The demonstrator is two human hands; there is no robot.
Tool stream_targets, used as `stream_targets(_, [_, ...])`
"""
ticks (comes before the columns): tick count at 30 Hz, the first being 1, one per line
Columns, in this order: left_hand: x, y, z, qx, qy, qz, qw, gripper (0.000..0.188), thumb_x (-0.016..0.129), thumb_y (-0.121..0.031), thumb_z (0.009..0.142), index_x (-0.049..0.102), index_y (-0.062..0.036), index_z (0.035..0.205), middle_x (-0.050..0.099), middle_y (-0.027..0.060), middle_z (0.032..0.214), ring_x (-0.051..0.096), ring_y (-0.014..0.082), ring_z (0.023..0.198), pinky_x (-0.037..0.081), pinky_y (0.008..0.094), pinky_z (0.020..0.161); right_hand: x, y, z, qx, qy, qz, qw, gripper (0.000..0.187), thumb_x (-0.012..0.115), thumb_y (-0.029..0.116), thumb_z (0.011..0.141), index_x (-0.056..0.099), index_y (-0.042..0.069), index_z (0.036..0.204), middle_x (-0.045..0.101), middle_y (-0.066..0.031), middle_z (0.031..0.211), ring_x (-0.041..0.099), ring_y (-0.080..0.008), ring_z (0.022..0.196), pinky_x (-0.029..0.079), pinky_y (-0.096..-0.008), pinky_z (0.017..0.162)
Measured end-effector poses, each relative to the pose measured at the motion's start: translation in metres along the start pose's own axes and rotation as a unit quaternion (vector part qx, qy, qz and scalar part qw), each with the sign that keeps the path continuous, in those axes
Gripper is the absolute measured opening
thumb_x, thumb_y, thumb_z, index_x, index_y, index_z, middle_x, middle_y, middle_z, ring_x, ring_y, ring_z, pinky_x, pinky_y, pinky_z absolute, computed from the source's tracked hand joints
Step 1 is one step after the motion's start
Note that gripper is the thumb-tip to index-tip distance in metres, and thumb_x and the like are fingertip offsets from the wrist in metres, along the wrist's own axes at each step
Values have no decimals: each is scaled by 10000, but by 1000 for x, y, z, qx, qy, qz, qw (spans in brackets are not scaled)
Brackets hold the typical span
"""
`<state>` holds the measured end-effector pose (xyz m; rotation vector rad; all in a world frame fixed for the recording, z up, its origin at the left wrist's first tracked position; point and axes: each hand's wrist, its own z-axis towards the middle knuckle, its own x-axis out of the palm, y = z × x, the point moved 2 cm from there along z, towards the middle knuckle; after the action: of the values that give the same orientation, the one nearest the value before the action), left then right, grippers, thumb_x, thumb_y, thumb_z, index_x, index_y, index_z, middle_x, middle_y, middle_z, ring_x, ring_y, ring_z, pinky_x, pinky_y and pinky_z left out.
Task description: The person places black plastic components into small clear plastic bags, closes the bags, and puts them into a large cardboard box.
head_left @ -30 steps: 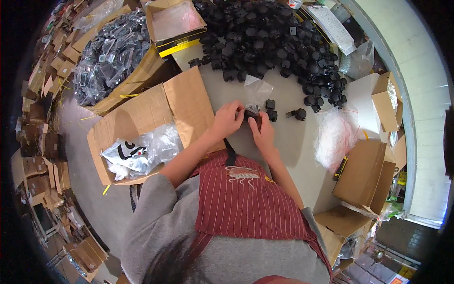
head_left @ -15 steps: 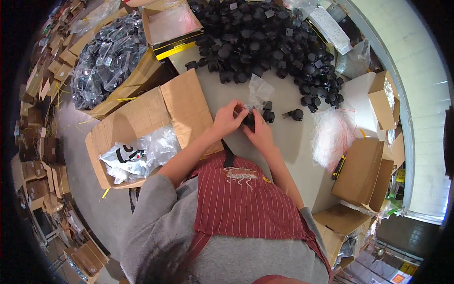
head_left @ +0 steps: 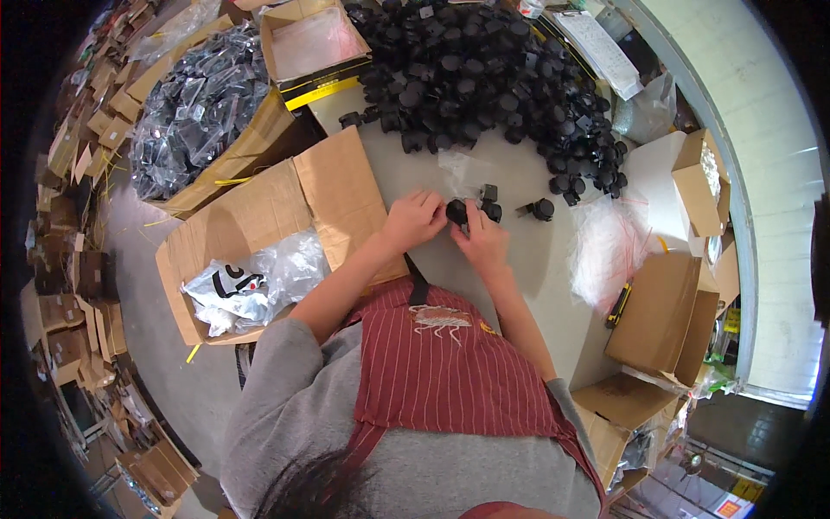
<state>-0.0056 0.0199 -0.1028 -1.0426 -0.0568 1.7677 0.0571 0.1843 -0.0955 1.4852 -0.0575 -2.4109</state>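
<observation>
Between my hands is a small round black plastic part [head_left: 456,210], close above the table [head_left: 519,251]. My right hand [head_left: 484,244] grips it from the right, fingers and thumb closed on it. My left hand [head_left: 413,221] is at its left side with curled fingers and the thumb toward the part; whatever those fingers pinch is hidden. A small clear plastic bag [head_left: 465,166] lies just beyond, its near end by the part. Right beside my right fingertips sits another black part [head_left: 491,210], and a further black part [head_left: 542,209] lies apart to the right.
A large heap of black parts [head_left: 484,69] covers the far table. Left are an open carton [head_left: 199,233] holding plastic bags and a box of bagged parts [head_left: 199,104]. Clear bags [head_left: 609,251], a yellow-black cutter [head_left: 619,304] and a cardboard box [head_left: 657,303] sit right.
My left hand has shifted slightly left, away from my right fingers, and more of the round black part shows. The clear bag has dropped flatter onto the table.
</observation>
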Motion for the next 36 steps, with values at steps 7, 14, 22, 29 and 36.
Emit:
stream_targets(7, [4,-9,-17,-115,18,-32,993,126,680,-140,804,570,-85,829,611,96,743,627,304,699,508,408,596,2,3,1,-16,0,5,1000,555,743,260,758,579,65,1251,611,-78,895,635,-254,690,526,-339,603])
stream_targets(14, [-1,2,-32,-122,13,60,991,125,662,-181,805,576,-93,831,625,95,739,638,290,694,514,416,588,-5,3,15,-45,23,45,998,494,766,230,745,588,53,1171,557,-111,1087,560,-279,963,447,-409,843])
stream_targets(22, [-4,-10,-35,-81,66,27,994,158,674,-187,743,561,-94,801,625,90,736,639,290,715,512,419,588,27,5,32,-38,63,33,997,441,758,256,772,556,33,1094,556,-133,1117,559,-309,1010,447,-423,870])
stream_targets(29, [-27,-18,-24,-88,44,87,991,276,704,-158,738,565,-61,955,594,105,900,589,293,860,505,400,652,35,-9,19,30,19,78,996,394,722,187,809,529,27,1113,555,-158,1058,579,-353,929,482,-437,807])
stream_targets(36, [-5,-3,3,-54,45,160,985,331,670,-68,736,547,-37,1041,545,107,1044,540,296,999,518,374,676,42,-11,22,15,13,90,996,310,687,135,833,527,30,1077,603,-167,914,627,-346,810,515,-425,678])
